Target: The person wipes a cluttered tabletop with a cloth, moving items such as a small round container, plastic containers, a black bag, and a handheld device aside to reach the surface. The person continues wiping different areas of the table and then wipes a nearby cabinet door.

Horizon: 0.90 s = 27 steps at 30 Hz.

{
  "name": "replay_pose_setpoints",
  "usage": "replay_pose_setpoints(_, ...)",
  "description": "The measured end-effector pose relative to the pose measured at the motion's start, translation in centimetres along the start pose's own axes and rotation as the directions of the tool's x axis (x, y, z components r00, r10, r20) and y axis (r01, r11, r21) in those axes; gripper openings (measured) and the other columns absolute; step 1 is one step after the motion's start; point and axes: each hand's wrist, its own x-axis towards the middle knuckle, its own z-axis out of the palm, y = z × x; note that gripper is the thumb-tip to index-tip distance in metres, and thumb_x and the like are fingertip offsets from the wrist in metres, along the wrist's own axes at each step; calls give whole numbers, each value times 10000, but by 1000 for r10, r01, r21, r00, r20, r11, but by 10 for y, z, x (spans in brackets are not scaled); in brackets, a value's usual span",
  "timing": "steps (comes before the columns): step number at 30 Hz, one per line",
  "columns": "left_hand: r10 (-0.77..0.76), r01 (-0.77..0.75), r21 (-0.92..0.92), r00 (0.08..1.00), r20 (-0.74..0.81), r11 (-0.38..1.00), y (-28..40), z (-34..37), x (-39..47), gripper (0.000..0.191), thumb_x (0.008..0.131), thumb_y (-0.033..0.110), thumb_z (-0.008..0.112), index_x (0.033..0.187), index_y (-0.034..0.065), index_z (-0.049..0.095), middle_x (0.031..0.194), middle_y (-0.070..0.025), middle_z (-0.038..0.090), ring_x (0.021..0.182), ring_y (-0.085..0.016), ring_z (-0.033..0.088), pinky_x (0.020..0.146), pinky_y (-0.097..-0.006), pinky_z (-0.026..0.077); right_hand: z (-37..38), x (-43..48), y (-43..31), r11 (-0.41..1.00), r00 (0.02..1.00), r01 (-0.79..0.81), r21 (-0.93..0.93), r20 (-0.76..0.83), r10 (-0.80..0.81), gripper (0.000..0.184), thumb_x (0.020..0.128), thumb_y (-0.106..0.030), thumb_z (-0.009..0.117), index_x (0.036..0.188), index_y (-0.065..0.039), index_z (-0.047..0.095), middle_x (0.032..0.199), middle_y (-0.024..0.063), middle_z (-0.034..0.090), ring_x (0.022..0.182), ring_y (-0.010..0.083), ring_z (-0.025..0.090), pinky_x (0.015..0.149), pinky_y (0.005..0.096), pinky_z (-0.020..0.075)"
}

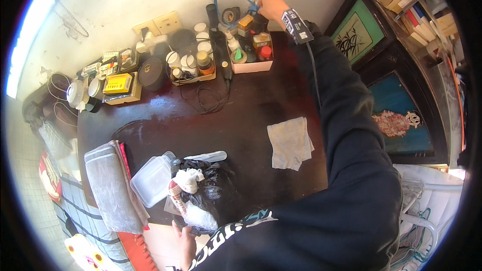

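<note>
My right hand [272, 6] reaches to the back of the dark wooden table and grips a blue strap [251, 4] above a box of bottles. That strap loops up against the wall. A black cylindrical container stands just under the hand. My left hand [184, 241] is low at the table's near edge, by a black plastic bag [212, 180] with white crumpled plastic [189, 179] on it; whether it holds anything cannot be told. A clear plastic container [152, 181] lies beside the bag. Further right lies a folded beige cloth [289, 143].
Cardboard boxes of bottles [253, 67], a roll of tape [230, 16], a black corded device [226, 71] and a yellow box [117, 83] line the wall. Folded grey towels [109, 188] lie at the left edge. A dark cabinet [399, 71] stands on the right.
</note>
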Motion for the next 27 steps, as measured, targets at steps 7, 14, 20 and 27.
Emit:
replay_pose_setpoints(7,-44,59,-201,996,80,978,21,14,-6,763,822,15,498,1534,90,236,1199,-135,531,921,-210,574,676,-343,546,8,-41,50,723,929,-179,668,-127,347,192,801,-87,647,952,-28,750,807,131,747,724,235,739,697,336,588)
replay_pose_setpoints(14,-20,40,-219,996,89,975,17,12,-3,683,828,21,508,1479,97,315,1173,-120,550,901,-203,574,691,-330,540,87,-106,32,230,762,-592,772,443,473,308,920,-188,685,1039,96,697,894,201,721,751,270,736,609,373,631)
replay_pose_setpoints(20,-30,40,-184,998,59,982,19,13,-4,708,829,17,502,1501,85,290,1244,-141,541,963,-226,593,718,-326,531,110,-104,29,778,919,-354,519,37,394,242,814,-210,693,884,12,761,822,231,718,817,363,720,739,419,593)
replay_pose_setpoints(27,-13,33,-173,993,115,984,9,4,0,724,823,30,517,1507,79,282,1267,-140,539,987,-229,590,761,-334,530,105,-144,57,889,935,-291,354,-91,343,304,824,-302,678,829,-10,764,713,210,686,727,363,708,728,431,561)
